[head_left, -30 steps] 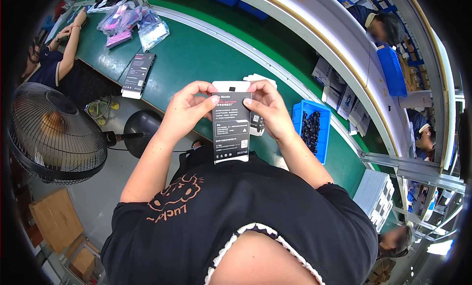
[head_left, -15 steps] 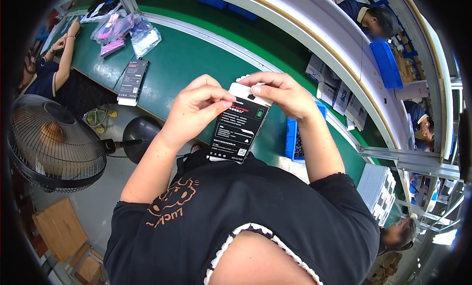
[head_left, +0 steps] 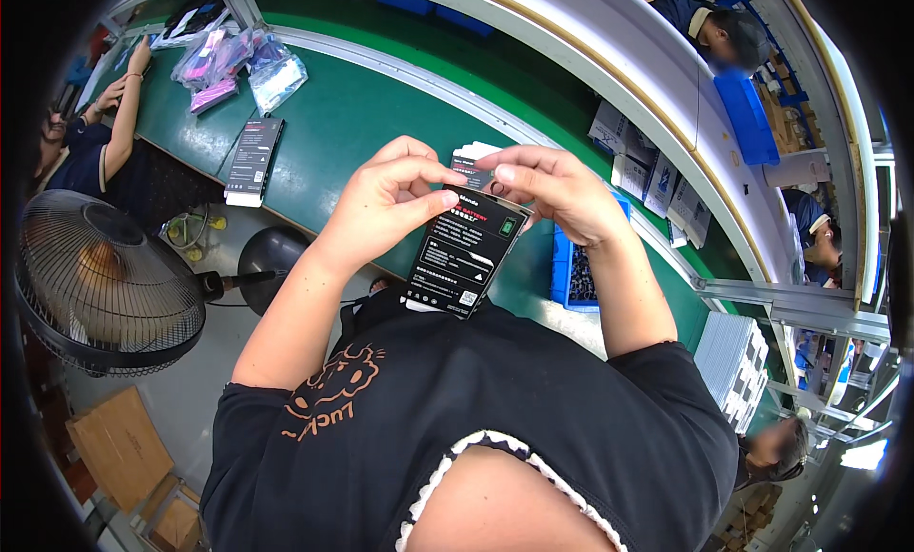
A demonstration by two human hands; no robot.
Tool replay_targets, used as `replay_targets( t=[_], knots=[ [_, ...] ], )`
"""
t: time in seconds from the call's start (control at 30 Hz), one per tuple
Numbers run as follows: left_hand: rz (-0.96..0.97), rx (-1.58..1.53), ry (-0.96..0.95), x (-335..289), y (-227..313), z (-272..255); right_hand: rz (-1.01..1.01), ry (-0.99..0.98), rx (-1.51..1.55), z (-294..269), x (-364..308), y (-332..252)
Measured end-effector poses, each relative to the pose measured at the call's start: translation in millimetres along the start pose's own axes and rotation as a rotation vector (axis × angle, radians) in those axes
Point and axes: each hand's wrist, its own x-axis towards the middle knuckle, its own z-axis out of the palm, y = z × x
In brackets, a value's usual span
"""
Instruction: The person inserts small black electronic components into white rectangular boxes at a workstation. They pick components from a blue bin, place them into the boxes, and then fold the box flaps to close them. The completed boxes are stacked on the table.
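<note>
Upright in front of my chest stands a slim black battery box (head_left: pixel 452 252) with white and red print and a green battery picture. My left hand (head_left: pixel 386 200) grips its upper left corner between thumb and bent fingers. Just over the top edge, my right hand (head_left: pixel 562 195) has thumb and forefinger together, with its other fingers by the upper right corner. A small dark curved shape shows at those fingertips; what it is I cannot tell. Behind, partly hidden by my hands, another similar box (head_left: pixel 466 162) with white edges lies on the green table (head_left: pixel 362 114).
Further left on the table lie a black box (head_left: pixel 254 162) and bagged packs (head_left: pixel 214 67). A blue bin (head_left: pixel 573 276) of small dark parts stands right of my hands. A fan (head_left: pixel 109 276) stands at left, near a co-worker's arm (head_left: pixel 124 124). White stacked trays (head_left: pixel 728 371) are at right.
The white flap at the top of the box is no longer in sight; the black top edge shows instead. My right hand has shifted slightly right and down.
</note>
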Motion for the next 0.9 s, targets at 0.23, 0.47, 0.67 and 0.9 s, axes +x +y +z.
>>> replay_targets(
  t=[0.23,0.47,0.67,0.9],
  knots=[
    [-0.104,0.051,0.133,1.1,-2.2,14.2,-0.199,0.050,-0.433,-1.4,5.0,23.2],
    [-0.073,0.781,0.129,-26.5,-21.7,51.6,-0.487,0.404,-0.574,9.8,9.8,46.6],
    [0.015,0.721,0.032,-25.8,-17.4,39.4,-0.306,0.334,-0.005,-0.1,13.5,55.4],
    [0.024,0.810,0.027,-38.0,-25.0,39.2,-0.202,0.301,-0.068,3.5,12.9,61.7]
  ],
)
